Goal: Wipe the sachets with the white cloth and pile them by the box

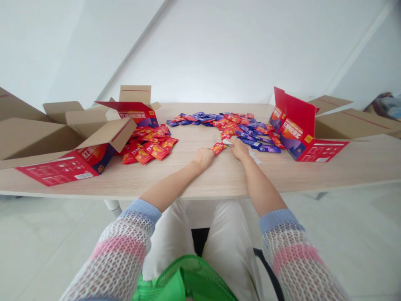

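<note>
Loose-knit white sleeves (105, 267) with pink bands (120, 247) and pale blue cuffs (142, 212); off-white trousers (230, 228); bright green mesh fabric (203, 278) at the waist.

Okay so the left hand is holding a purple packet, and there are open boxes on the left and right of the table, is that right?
Not quite: the packet in the left hand is red, as the head view shows. The rest stands.
</note>
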A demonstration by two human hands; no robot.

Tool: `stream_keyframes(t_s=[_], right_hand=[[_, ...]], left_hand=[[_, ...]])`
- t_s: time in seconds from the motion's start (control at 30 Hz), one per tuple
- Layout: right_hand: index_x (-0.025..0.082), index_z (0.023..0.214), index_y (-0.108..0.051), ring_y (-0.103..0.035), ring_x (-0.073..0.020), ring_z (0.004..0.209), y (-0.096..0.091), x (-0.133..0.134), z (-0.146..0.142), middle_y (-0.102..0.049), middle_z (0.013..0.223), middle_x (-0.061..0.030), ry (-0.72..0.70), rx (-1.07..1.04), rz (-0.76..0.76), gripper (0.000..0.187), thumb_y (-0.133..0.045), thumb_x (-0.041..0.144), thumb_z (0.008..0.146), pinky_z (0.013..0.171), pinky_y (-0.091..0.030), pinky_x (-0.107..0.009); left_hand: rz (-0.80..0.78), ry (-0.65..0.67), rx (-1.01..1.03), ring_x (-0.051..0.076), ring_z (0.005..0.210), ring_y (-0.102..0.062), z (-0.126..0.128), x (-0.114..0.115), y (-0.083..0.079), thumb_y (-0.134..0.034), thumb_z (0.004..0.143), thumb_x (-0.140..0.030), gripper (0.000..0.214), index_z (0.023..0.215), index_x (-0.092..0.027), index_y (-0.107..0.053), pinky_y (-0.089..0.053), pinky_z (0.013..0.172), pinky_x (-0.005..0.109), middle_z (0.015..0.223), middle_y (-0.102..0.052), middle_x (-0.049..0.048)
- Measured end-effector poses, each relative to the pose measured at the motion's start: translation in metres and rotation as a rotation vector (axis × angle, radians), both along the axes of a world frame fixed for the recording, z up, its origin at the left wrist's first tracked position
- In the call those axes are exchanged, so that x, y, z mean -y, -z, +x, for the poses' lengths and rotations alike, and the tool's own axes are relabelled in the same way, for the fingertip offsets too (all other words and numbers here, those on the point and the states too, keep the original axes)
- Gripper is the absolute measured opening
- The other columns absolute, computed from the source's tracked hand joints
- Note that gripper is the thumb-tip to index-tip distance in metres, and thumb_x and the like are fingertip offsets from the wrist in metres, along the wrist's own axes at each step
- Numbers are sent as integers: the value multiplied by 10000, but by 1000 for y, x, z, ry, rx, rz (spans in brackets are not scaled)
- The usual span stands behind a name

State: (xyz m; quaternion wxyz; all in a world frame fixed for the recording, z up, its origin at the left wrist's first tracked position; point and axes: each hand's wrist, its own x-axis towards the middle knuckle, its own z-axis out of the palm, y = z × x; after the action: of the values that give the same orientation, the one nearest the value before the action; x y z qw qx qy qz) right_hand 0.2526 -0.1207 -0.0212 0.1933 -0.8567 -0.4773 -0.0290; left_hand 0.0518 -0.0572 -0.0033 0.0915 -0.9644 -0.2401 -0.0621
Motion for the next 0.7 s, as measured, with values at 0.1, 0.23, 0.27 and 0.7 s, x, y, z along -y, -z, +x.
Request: stream_keyframes(t_s=[0.1, 0.23, 0.27, 0.7], right_hand=[[349, 1338, -487, -547, -226, 1051, -2, -2, -7, -539, 1213, -80, -74, 34, 29, 435, -428, 275, 913, 852, -420, -309], [298, 1343, -493, -530, -213, 1039, -6, 0, -9, -553, 1151, -84, -138, 91, 157, 439, -396, 233, 920, 884, -401, -297], [276, 1353, -485, -531, -213, 1027, -7, 1, -9, -556, 1139, -90, -128, 99, 179, 443, -383, 232, 924, 881, -401, -296], [252, 1331, -521, -542, -256, 1064, -9, -1, -39, -564, 1194, -134, -223, 158, -179, 458, -437, 187, 885, 869, -407, -308]], left_hand=[[-6, 10, 31, 240, 855, -665, 0, -4, 2, -442, 892, -138, 240, 955, -132, -674, -461, 741, 299, 902, -697, 134], [-1, 11, 87, 239, 848, -665, 1, -7, 5, -458, 881, -159, 241, 996, -148, -669, -455, 736, 290, 878, -702, 117], [4, 11, 87, 236, 843, -665, 1, -8, 6, -456, 884, -167, 243, 995, -150, -671, -453, 733, 286, 869, -702, 115], [0, 60, 50, 233, 845, -671, 2, -10, 7, -437, 909, -154, 248, 946, -140, -682, -457, 724, 287, 887, -705, 121]])
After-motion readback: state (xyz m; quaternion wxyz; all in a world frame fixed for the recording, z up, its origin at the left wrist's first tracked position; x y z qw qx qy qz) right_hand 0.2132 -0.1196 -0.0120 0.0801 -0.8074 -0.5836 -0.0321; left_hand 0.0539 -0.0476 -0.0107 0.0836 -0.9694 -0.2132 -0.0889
